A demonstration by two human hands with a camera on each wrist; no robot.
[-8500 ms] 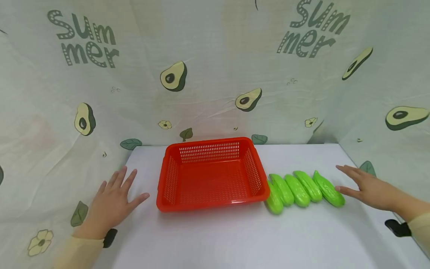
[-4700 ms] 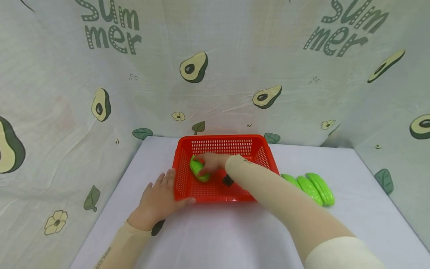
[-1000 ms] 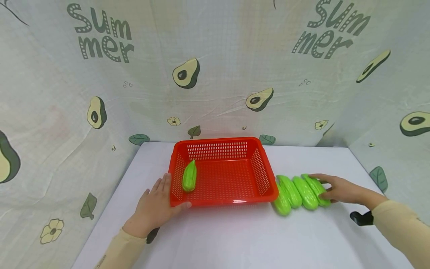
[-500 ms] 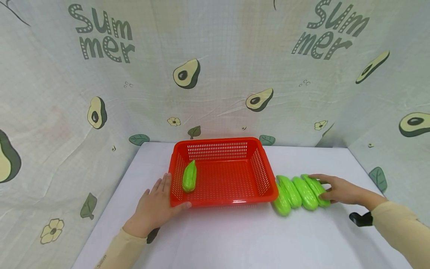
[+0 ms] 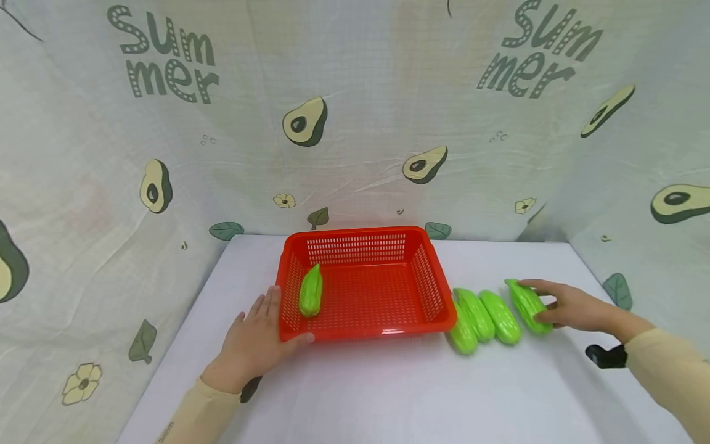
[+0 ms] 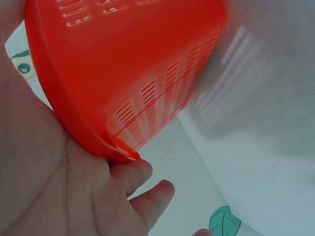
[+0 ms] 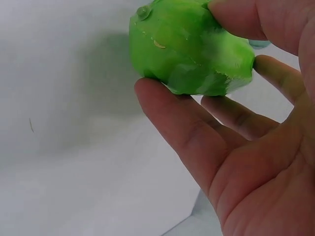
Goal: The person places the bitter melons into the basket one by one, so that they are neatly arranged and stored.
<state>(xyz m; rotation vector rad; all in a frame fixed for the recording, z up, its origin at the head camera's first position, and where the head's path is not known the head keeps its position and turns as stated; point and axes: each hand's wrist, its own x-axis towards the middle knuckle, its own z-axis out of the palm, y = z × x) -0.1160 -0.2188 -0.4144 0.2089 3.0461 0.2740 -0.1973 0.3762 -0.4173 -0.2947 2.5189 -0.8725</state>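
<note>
Plainly, the right hand (image 5: pixel 574 306) pinches a green vegetable (image 5: pixel 526 305), thumb on one side and fingers on the other, parted by its thickness. It is over the right part of the desk (image 5: pixel 388 394); whether it touches I cannot tell. A narrow gap to its left, three vegetables (image 5: pixel 500 317) lie side by side, the leftmost just beside the basket (image 5: pixel 383 333). The left hand (image 5: pixel 249 345) rests against the basket's left side, fingers straight, gripping lightly if at all, thumb along the near rim. Inside, near the left wall, lies the basket's vegetable (image 5: pixel 310 293), pointed end away.
</note>
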